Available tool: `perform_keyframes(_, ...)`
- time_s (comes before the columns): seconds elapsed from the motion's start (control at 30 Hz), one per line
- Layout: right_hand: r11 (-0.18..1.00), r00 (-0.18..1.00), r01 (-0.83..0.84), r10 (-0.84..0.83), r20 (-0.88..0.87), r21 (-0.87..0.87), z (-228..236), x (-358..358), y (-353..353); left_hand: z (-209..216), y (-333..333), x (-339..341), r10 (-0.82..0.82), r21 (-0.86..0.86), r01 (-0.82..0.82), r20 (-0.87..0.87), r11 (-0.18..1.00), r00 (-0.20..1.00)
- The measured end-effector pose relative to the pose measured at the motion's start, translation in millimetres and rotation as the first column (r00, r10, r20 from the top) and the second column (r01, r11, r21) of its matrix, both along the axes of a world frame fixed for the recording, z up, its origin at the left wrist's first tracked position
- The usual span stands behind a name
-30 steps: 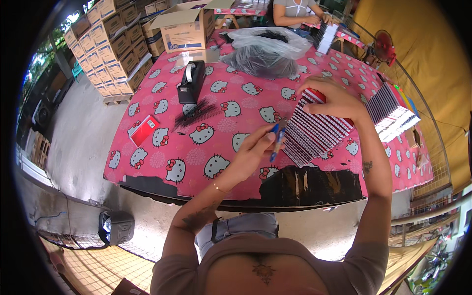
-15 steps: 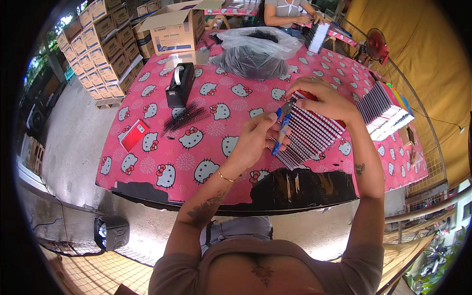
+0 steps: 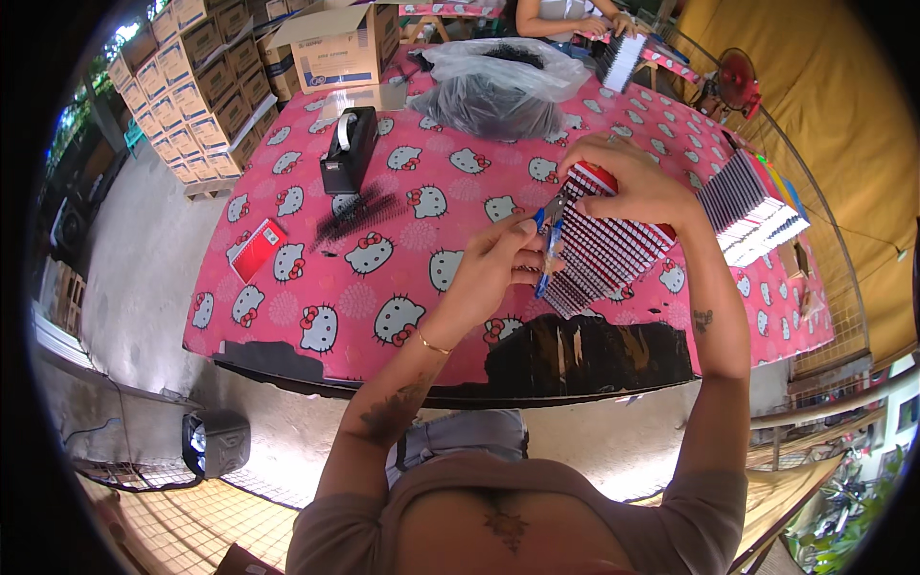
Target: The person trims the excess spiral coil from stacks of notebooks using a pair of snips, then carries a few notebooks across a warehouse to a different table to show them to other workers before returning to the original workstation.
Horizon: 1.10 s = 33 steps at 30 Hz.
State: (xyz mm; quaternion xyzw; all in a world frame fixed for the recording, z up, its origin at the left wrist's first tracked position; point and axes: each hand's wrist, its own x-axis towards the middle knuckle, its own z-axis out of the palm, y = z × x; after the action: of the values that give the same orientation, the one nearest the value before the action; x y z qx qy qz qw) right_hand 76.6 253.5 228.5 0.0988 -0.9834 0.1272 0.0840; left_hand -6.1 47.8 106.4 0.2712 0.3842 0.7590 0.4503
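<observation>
My left hand [image 3: 491, 266] is closed around the blue handles of a pair of pliers [image 3: 553, 238]. The metal jaws point up and rest at the bound edge of a stack of red spiral notebooks [image 3: 613, 251], near its far left corner. Dark wire coils run in rows along the side of the stack that faces me. My right hand [image 3: 640, 187] lies bent over the far end of the stack, its thumb and fingers gripping the top notebooks close to the plier jaws. Whether the jaws touch a wire is too small to tell.
Left of the pliers lie loose black coils [image 3: 359, 216], a black tape dispenser [image 3: 350, 153] and one red notebook [image 3: 257, 251]. A plastic bag of black coils [image 3: 498, 105] sits farther back. More stacked notebooks [image 3: 752, 211] stand at right. Another person [image 3: 565, 19] works behind.
The pliers remain at the notebooks' coils, with their handles slightly closer together. My left hand has shifted a little; my right hand keeps its grip. The whole view has tilted slightly.
</observation>
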Motion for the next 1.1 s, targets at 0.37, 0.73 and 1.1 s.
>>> perform_keyframes(0.37, 1.000, 0.999, 0.007, -0.007, 0.032, 0.008, 4, 0, -4, -7, -2, 4, 0.105, 0.043, -0.099, -0.177, 0.994, 0.979)
perform_keyframes(0.73, 0.999, 0.999, 0.012, -0.013, 0.029, 0.032, 2, -1, -2, -8, -2, 0, 0.277, 0.109, -0.411, -0.885, 0.905, 0.375)
perform_keyframes(1.1, 1.000, 1.000, 0.008, -0.008, -0.006, 0.007, -2, -1, 2, -17, -2, 7, 0.283, 0.032, -0.402, -0.761, 0.915, 0.584)
